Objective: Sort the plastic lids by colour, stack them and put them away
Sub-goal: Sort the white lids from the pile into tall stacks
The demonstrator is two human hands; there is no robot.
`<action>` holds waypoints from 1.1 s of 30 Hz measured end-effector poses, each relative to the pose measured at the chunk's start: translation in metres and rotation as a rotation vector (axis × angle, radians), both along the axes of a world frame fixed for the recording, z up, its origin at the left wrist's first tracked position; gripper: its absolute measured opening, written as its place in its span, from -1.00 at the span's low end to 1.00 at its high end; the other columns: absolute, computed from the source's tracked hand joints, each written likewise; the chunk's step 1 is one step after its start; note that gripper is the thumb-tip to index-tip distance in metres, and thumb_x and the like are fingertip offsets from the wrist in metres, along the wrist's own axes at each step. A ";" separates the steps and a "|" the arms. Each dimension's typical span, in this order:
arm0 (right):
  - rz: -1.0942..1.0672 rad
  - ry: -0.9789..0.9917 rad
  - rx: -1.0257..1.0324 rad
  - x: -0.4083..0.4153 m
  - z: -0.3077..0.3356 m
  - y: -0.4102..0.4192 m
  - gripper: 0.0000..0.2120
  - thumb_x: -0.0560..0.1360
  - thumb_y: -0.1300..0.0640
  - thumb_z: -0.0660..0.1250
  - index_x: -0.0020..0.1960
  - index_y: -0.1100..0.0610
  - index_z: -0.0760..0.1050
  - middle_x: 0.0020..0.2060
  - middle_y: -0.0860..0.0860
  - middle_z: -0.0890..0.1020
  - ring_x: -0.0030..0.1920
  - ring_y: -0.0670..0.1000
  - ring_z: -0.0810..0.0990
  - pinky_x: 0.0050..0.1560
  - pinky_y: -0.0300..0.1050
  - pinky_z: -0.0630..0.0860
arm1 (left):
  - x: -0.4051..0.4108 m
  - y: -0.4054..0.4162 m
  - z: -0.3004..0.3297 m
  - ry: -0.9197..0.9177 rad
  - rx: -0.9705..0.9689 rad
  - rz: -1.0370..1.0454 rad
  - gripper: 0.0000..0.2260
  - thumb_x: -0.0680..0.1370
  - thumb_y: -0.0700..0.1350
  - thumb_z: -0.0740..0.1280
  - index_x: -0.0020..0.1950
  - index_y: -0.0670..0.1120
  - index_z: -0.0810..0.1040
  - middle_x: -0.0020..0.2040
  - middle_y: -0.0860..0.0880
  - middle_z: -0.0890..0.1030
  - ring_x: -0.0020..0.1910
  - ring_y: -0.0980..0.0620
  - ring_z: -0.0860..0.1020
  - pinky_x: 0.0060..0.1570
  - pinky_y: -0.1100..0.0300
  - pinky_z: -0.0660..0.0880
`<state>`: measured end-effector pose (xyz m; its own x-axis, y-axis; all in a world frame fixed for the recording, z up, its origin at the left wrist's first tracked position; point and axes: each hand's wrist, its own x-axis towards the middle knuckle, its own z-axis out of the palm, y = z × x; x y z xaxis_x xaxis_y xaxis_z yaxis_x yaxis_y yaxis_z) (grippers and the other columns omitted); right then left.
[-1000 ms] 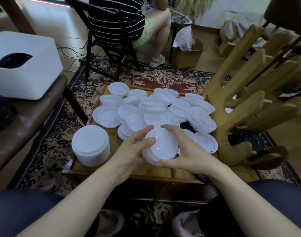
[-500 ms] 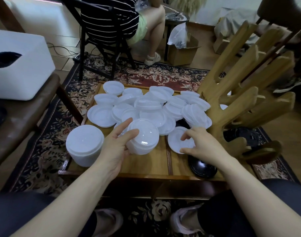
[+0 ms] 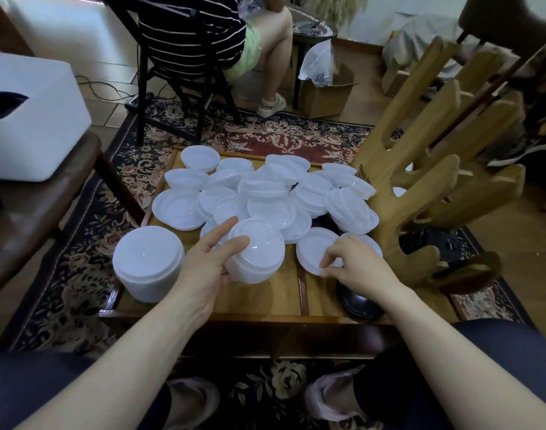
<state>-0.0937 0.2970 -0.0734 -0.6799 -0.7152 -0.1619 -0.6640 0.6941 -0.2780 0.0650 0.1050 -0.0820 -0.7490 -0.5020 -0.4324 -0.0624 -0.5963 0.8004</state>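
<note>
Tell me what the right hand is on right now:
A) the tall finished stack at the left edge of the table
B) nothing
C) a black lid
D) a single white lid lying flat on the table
D: the right hand pinches the near rim of a single white lid lying flat on the table, while the left hand holds a small stack of lids.

My right hand [image 3: 355, 268] lets go of the short stack of white lids [image 3: 255, 254], so only my left hand [image 3: 208, 265] holds it now, and my right moves over to pinch a loose lid [image 3: 316, 251].
</note>
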 end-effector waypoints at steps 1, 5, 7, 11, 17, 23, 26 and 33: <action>-0.028 -0.033 -0.020 -0.001 0.002 0.001 -0.97 0.48 0.09 0.44 -0.13 0.03 0.61 -0.16 -0.12 0.53 0.06 -0.06 0.42 0.00 -0.15 0.37 | 0.000 0.001 0.000 -0.005 -0.004 -0.004 -0.39 0.24 -0.07 0.52 0.30 0.11 0.60 0.33 -0.01 0.55 0.24 -0.14 0.56 0.00 -0.04 0.61; -0.150 -0.039 -0.112 -0.002 0.012 0.004 -0.92 0.51 0.09 0.40 -0.16 0.00 0.59 -0.13 -0.14 0.59 -0.02 -0.11 0.54 -0.17 -0.24 0.36 | 0.001 0.001 0.000 -0.005 -0.010 -0.014 -0.46 0.32 -0.11 0.52 0.29 0.12 0.60 0.33 -0.01 0.56 0.24 -0.13 0.57 0.02 -0.04 0.60; -0.206 -0.028 -0.188 -0.002 0.020 0.007 -0.93 0.52 0.09 0.39 -0.15 0.01 0.58 -0.15 -0.16 0.61 -0.06 -0.13 0.55 -0.17 -0.19 0.40 | 0.001 0.001 0.000 -0.008 -0.007 -0.020 -0.46 0.31 -0.10 0.52 0.28 0.13 0.61 0.33 -0.02 0.56 0.24 -0.13 0.57 0.02 -0.04 0.60; -0.325 -0.118 -0.367 -0.003 0.032 0.012 -0.89 0.54 0.11 0.36 -0.17 0.01 0.54 -0.23 -0.10 0.63 -0.14 -0.04 0.58 -0.11 -0.04 0.50 | 0.000 0.004 0.002 -0.018 -0.019 -0.035 -0.42 0.22 -0.04 0.53 0.26 0.14 0.62 0.34 -0.04 0.55 0.26 -0.15 0.55 0.00 -0.04 0.59; -0.585 -0.557 -0.806 -0.004 0.049 0.010 -0.85 0.61 0.18 0.27 -0.12 0.15 0.55 -0.29 0.03 0.59 -0.24 -0.02 0.54 -0.19 -0.15 0.46 | 0.001 0.004 0.001 -0.031 -0.018 -0.047 -0.43 0.20 -0.04 0.53 0.21 0.15 0.63 0.32 -0.04 0.56 0.24 -0.14 0.57 0.11 -0.13 0.59; -0.609 -0.907 -0.926 -0.002 0.049 0.004 -0.81 0.64 0.19 0.20 -0.11 0.13 0.53 -0.27 0.01 0.59 -0.22 -0.01 0.54 -0.27 -0.18 0.40 | 0.001 0.005 0.003 -0.039 -0.014 -0.062 -0.51 0.25 -0.07 0.54 0.17 0.15 0.64 0.31 -0.06 0.56 0.23 -0.14 0.57 0.20 -0.19 0.55; -0.602 -1.051 -0.972 0.001 0.047 0.001 -0.86 0.61 0.17 0.22 -0.03 0.15 0.54 -0.25 0.00 0.59 -0.22 -0.03 0.54 -0.28 -0.20 0.47 | 0.001 0.007 0.005 -0.020 -0.012 -0.071 -0.47 0.21 -0.05 0.54 0.18 0.15 0.63 0.28 -0.04 0.59 0.19 -0.11 0.60 0.18 -0.16 0.57; -0.376 -1.425 -0.880 0.030 0.039 -0.016 -0.67 0.45 0.29 0.34 0.21 0.28 0.48 -0.01 0.16 0.69 -0.05 0.09 0.71 -0.14 -0.15 0.64 | 0.001 0.011 0.008 0.023 0.031 -0.031 -0.39 0.27 -0.02 0.51 0.34 0.09 0.55 0.26 -0.01 0.63 0.19 -0.06 0.63 0.14 -0.08 0.59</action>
